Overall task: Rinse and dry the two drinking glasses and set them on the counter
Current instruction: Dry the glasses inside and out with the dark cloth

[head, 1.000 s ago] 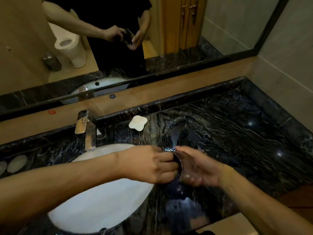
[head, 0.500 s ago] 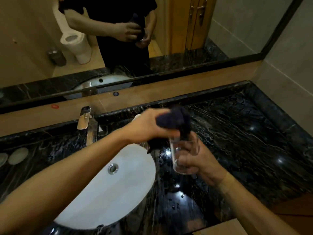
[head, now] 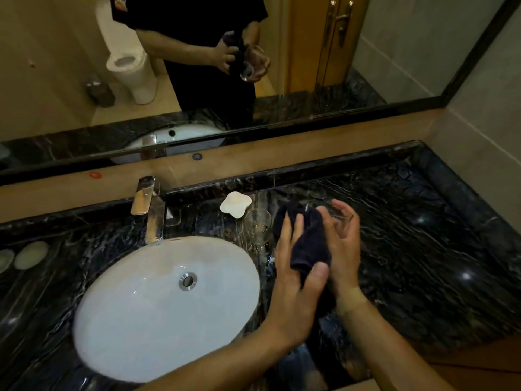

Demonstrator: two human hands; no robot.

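Note:
My right hand [head: 342, 244] holds a clear drinking glass [head: 338, 218] above the black marble counter [head: 408, 249], fingers curled round it; most of the glass is hidden by the hand and cloth. My left hand [head: 296, 266] grips a dark cloth [head: 307, 238], thumb below and fingers over it, pressing it against the glass. A second clear glass [head: 258, 224] stands upright on the counter just left of the cloth, beside the sink.
A white oval sink [head: 158, 306] with a chrome tap [head: 149, 210] lies to the left. A white flower-shaped soap dish [head: 235, 204] sits behind the standing glass. A mirror [head: 310, 52] runs along the back; a wall closes the right end of the counter.
The cloth has come down from the glass's mouth and now wraps its side. Both hands shifted right and slightly back over the counter. The standing glass has not moved.

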